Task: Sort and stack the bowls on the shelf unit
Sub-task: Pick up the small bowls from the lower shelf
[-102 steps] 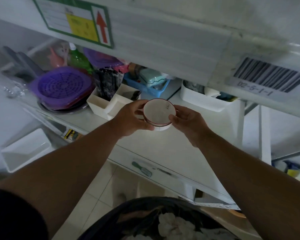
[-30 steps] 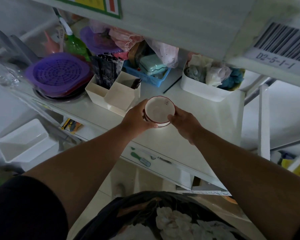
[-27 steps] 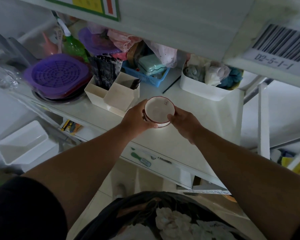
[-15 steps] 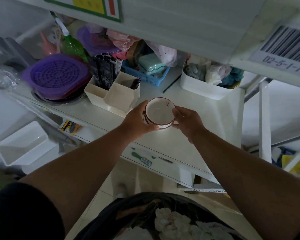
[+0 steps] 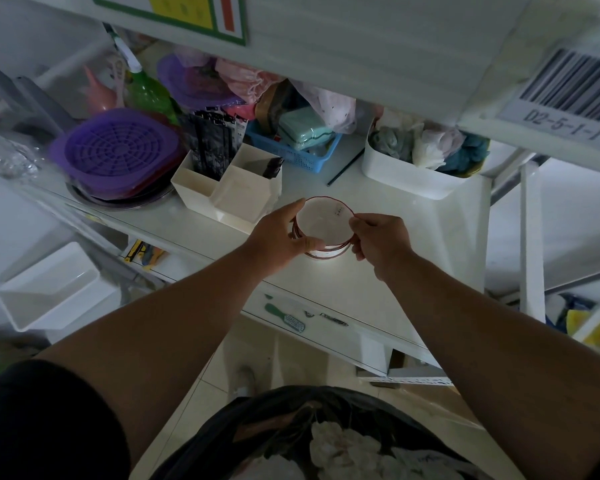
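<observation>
A stack of white, red-rimmed bowls (image 5: 323, 226) is held on the white shelf (image 5: 388, 282), gripped by the left hand (image 5: 279, 240) with thumb and fingers curled round its left side. The right rim is pinched by the right hand (image 5: 378, 242). A cream organizer (image 5: 236, 192) stands just beside the stack on the left; bare shelf surface is seen to the right and toward the front edge.

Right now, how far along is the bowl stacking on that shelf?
Done: several red-rimmed bowls already sit nested as one stack on the white shelf, beside the cream organiser. In hand: the left hand wraps the stack's side while the right hand pinches the top rim, seemingly squaring it up. Left: probably just letting go; no other loose bowls are visible.
</observation>
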